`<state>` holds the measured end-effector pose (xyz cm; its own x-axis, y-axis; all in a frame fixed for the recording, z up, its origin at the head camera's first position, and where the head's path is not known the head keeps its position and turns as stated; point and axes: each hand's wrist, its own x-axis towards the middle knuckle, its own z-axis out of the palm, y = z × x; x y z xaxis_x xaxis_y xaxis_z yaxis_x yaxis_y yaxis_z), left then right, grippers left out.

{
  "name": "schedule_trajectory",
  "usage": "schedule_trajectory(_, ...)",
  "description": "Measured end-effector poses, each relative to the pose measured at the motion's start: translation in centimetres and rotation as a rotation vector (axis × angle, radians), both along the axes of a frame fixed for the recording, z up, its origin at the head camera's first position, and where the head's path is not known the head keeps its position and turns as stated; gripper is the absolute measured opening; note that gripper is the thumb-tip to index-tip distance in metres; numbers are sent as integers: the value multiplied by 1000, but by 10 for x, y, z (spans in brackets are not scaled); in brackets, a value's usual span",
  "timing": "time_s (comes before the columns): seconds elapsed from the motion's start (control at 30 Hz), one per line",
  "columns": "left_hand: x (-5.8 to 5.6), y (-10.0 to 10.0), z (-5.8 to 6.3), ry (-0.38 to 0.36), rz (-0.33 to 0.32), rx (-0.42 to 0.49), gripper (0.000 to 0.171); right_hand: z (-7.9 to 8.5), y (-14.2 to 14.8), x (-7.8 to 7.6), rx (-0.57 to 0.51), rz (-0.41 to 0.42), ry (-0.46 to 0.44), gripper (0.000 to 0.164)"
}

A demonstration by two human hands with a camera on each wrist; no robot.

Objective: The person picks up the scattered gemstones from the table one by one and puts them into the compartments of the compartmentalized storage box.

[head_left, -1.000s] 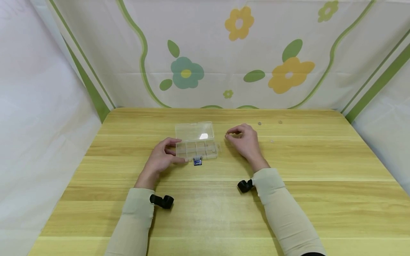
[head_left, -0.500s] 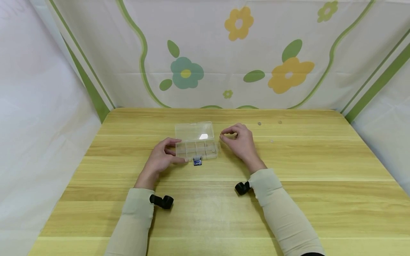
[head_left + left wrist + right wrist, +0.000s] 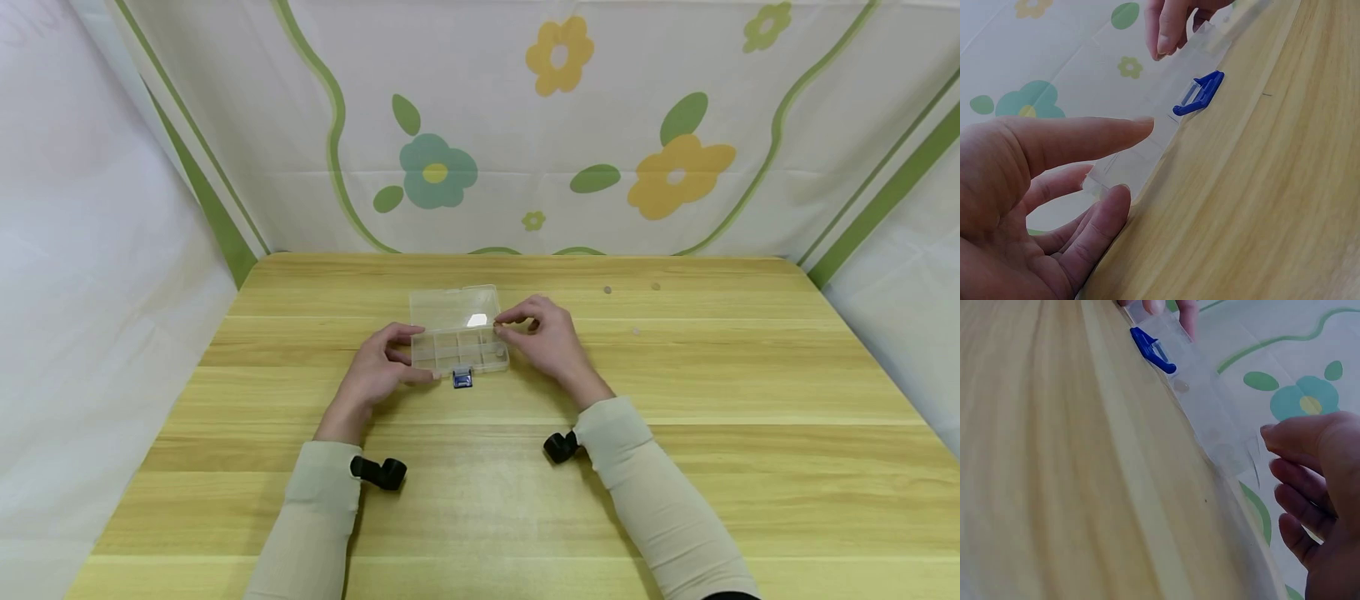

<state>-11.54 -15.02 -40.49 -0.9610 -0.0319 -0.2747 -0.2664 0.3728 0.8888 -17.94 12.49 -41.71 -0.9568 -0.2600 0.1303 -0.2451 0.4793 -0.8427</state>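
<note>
A clear plastic compartment box point(image 3: 448, 352) lies on the table with its lid point(image 3: 442, 310) raised at the back and a blue latch point(image 3: 462, 378) at its front. My left hand point(image 3: 377, 364) grips the box's left end, thumb along the front edge and fingers at the far side. Over the right end, my right hand point(image 3: 547, 340) pinches a tiny coin-like thing between thumb and forefinger; the fingertips hide most of it and I cannot tell its exact kind. A round disc point(image 3: 1180, 384) shows inside the box in the right wrist view.
Three small round discs lie on the table to the right: a grey one point(image 3: 607, 290), a brownish one point(image 3: 656, 286) and a paler one point(image 3: 637, 332). A flowered cloth point(image 3: 517, 192) hangs behind the wooden table point(image 3: 480, 500).
My right hand has moved left, from beside the box to over its right end, still pinching. The left hand and the box have stayed in place.
</note>
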Motion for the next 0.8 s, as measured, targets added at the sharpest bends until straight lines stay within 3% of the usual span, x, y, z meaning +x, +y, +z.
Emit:
schedule_trajectory(0.13,0,0,0,-4,-1,7,78,0,-3,1,-7,80,-44,10)
schedule_trajectory(0.27,0,-1,1,-6,-2,4,79,0,-7,2,14,136,-28,9)
schedule_trajectory(0.8,2,-4,2,0,-2,-18,79,-1,-20,5,54,168,14,13)
